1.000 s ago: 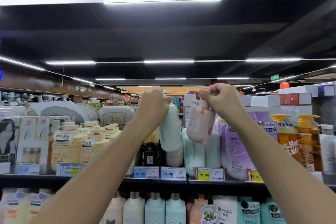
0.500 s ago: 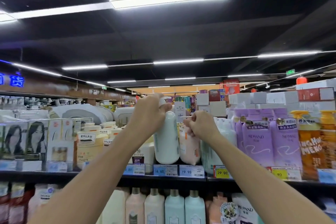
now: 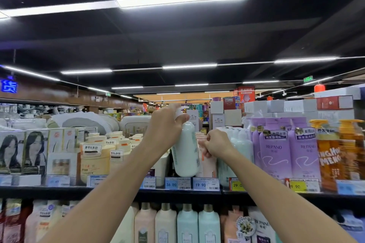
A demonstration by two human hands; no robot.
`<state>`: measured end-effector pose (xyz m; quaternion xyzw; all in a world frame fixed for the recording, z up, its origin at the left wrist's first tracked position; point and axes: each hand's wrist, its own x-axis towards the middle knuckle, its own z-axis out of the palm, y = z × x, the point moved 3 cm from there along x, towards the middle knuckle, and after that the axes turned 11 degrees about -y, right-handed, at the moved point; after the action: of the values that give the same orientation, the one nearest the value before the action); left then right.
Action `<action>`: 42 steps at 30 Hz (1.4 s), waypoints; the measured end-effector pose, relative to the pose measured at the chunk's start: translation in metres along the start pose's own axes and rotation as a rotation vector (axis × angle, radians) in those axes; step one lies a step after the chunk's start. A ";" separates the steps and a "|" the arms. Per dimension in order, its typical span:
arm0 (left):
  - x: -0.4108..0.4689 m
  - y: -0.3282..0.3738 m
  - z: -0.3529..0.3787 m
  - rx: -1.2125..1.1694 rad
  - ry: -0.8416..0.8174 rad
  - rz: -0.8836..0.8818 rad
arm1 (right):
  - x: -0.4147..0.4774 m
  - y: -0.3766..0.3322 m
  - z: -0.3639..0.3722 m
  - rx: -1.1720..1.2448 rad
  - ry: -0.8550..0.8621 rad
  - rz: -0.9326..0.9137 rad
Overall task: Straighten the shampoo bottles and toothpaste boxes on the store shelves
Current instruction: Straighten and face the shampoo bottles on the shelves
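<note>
A pale mint-white pump bottle (image 3: 185, 150) stands at the front of the top shelf (image 3: 118, 191). My left hand (image 3: 167, 126) grips its neck and pump head. Right of it stands a peach-pink bottle (image 3: 207, 165), mostly hidden. My right hand (image 3: 216, 144) is curled around its top. More pale mint bottles (image 3: 240, 144) stand behind my right wrist. The row below holds pink, cream and mint bottles (image 3: 187, 225).
Purple REPAND bottles (image 3: 276, 150) and orange pump bottles (image 3: 335, 150) stand to the right. Cream jars (image 3: 94, 162) and hair-dye boxes (image 3: 35, 150) fill the left. Price tags (image 3: 205, 183) line the shelf edge. White boxes (image 3: 300, 105) are stacked behind.
My right hand has brought the peach-pink bottle down from the air onto the shelf beside the mint bottle. My left hand keeps its hold on the mint bottle's neck; the view shifted left.
</note>
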<state>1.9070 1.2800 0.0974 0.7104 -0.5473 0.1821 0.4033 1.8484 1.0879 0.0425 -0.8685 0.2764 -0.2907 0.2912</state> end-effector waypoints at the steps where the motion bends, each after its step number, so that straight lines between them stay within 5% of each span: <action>1: 0.000 0.000 0.001 0.001 -0.005 -0.002 | -0.001 -0.001 -0.001 -0.013 -0.008 -0.002; 12: 0.022 0.043 0.035 -0.086 0.007 0.100 | -0.066 -0.020 -0.093 0.086 0.013 -0.275; 23: 0.056 0.097 0.132 -0.152 -0.082 0.141 | -0.102 0.051 -0.144 -0.096 0.172 -0.162; 42: 0.070 0.083 0.204 0.089 -0.269 0.087 | -0.097 0.112 -0.105 -0.186 0.133 -0.094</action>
<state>1.8162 1.0718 0.0533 0.7212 -0.6179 0.1268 0.2863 1.6781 1.0388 0.0035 -0.8826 0.2800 -0.3338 0.1765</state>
